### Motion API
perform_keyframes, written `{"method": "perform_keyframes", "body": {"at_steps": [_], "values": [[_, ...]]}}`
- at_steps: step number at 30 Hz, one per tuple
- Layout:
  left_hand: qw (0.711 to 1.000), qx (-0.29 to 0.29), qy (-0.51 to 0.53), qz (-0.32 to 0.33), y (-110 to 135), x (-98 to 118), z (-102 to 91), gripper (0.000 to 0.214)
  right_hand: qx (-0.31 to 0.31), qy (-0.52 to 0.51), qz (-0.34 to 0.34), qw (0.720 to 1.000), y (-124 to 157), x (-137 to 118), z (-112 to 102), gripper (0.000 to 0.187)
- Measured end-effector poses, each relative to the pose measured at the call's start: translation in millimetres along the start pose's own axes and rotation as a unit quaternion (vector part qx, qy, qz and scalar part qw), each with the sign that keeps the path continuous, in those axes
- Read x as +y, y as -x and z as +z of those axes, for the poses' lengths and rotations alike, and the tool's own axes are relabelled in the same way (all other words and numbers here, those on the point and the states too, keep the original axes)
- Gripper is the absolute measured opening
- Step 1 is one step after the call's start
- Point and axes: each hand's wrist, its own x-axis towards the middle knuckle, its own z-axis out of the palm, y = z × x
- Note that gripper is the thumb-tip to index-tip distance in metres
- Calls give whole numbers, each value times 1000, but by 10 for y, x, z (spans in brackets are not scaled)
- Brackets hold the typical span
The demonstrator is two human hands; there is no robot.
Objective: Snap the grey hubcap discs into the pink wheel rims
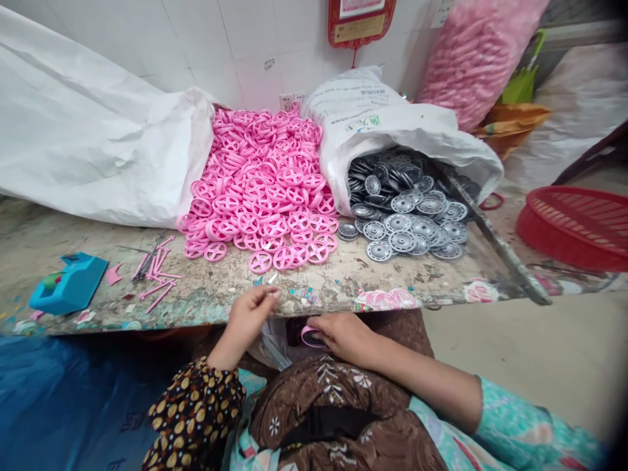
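My left hand [251,319] is just over the table's front edge, its thumb and fingertips pinched together. Whatever may be between them is too small to make out. A thin pale sliver [273,278] lies beyond those fingertips. Down at the lap, below the edge, my right hand [343,333] is closed on a pink-rimmed wheel [311,337] with a dark centre; the hand covers part of it. Ahead spreads a big heap of pink cross-spoked wheel rings [275,190]. To its right, grey wheel discs [402,226] spill out of a white woven sack [338,157].
A blue tape dispenser [69,284] and several pink rods [157,271] lie at the left. A metal bar [500,242] slants out of the sack past the front edge. Pink round stickers [387,299] lie along that edge. A red basket [574,229] stands at the right.
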Motion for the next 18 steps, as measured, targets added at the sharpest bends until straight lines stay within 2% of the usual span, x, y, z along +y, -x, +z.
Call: {"method": "perform_keyframes", "body": {"at_steps": [2, 4, 6, 8, 11, 13, 15, 18], "values": [[988, 98, -108, 52, -147, -20, -122, 30, -14, 69, -14, 997, 51, 4, 62, 31], [959, 152, -213, 109, -320, -78, -171, 30, 3, 75, -29, 997, 68, 9, 44, 33], [931, 169, -285, 152, -490, -164, -150, 33, 42, 72, -35, 996, 63, 64, -72, 30], [911, 165, -336, 172, -624, -250, -92, 34, 95, 97, -11, 991, 52, 203, -274, 30], [888, 158, -396, 173, -725, -326, -18, 28, 185, 185, 95, 960, 44, 533, -635, 31], [878, 163, -411, 182, -739, -345, -3, 23, 238, 259, 195, 916, 34, 749, -822, 35], [885, 165, -386, 203, -733, -356, -13, 21, 235, 310, 249, 887, 11, 902, -917, 37], [926, 202, -241, 211, -700, -358, -48, 18, 206, 323, 261, 886, -39, 999, -916, 36]]}}
